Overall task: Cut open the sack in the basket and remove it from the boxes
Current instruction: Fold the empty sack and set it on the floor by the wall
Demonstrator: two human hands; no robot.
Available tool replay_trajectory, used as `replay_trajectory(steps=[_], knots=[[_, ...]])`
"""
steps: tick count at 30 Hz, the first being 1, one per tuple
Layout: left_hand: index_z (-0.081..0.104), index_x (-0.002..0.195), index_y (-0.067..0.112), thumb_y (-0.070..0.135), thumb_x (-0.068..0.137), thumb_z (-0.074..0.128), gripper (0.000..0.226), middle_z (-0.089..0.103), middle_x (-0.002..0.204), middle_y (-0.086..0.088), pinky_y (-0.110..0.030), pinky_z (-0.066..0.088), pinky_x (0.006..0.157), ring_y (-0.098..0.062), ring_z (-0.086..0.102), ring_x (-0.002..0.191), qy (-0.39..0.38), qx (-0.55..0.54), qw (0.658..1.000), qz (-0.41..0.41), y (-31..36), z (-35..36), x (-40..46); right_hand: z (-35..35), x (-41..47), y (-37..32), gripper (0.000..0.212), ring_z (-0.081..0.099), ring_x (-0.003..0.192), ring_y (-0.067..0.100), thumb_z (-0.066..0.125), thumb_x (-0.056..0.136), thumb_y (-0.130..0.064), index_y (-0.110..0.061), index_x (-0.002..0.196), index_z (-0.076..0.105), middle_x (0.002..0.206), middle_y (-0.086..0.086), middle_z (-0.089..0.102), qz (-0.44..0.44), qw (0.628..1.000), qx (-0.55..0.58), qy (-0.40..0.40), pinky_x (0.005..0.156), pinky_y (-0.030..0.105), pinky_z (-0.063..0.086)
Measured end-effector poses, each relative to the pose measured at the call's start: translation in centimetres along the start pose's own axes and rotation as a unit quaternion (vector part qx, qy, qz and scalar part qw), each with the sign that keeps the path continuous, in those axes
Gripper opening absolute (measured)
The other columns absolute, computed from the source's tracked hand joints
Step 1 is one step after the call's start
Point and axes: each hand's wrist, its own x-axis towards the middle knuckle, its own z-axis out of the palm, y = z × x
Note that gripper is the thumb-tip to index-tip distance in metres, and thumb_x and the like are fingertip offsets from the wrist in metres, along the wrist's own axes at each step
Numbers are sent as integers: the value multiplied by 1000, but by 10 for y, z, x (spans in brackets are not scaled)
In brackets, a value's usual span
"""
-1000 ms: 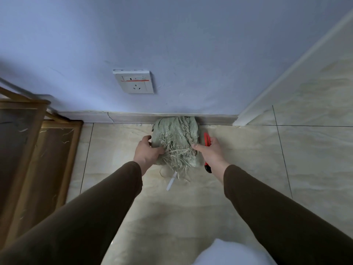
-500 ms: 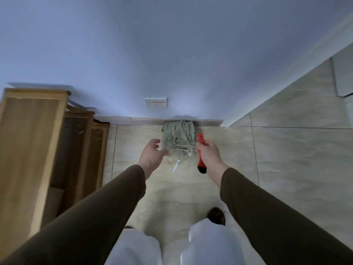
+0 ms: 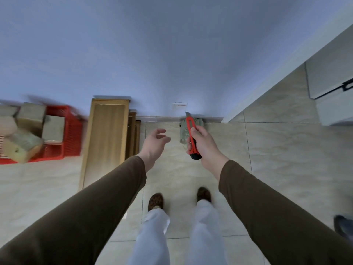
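The crumpled green woven sack (image 3: 191, 129) lies at the skirting, beyond the right hand (image 3: 205, 144) clamping the red utility knife (image 3: 192, 138) (blade out); the left hand (image 3: 155, 143), fingers loosely apart, holds nothing.

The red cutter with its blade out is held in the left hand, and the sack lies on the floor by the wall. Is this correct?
Not quite: the head view shows the right hand gripping the red cutter, blade out. The left hand is open and holds nothing. The sack does lie on the floor by the wall.
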Motion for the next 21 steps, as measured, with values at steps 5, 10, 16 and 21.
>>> replay_trajectory(steps=[5,10,16,21], knots=[[56,139,15,16,103,61,37,65,126,-7,-30,54,84,-21,64,108,4,-19,1000,18,4,-46,-69,50,-65,-3,20,48,52,13,42,112,-16,-13,129,53,78,4,50,-34,998,-29,-49,51,30,49],[59,136,12,20,105,61,33,67,128,-12,-43,53,103,-25,65,112,-13,-29,999,24,-5,-80,-129,97,-110,13,37,47,59,16,40,111,-7,-20,145,46,76,4,49,-61,993,-42,-89,60,32,49],[65,116,6,32,109,53,29,72,95,-5,-49,54,106,-22,70,92,-61,-93,994,19,-27,-121,-174,152,-150,22,51,60,106,23,45,110,-6,-28,156,41,126,9,59,-48,993,-14,-110,91,36,53],[66,105,17,38,109,53,26,79,84,6,-42,56,98,-23,74,97,-69,-148,987,3,-56,-173,-193,207,-174,40,59,60,113,22,44,109,-3,-31,160,36,126,5,59,-32,993,10,-115,92,35,53]])
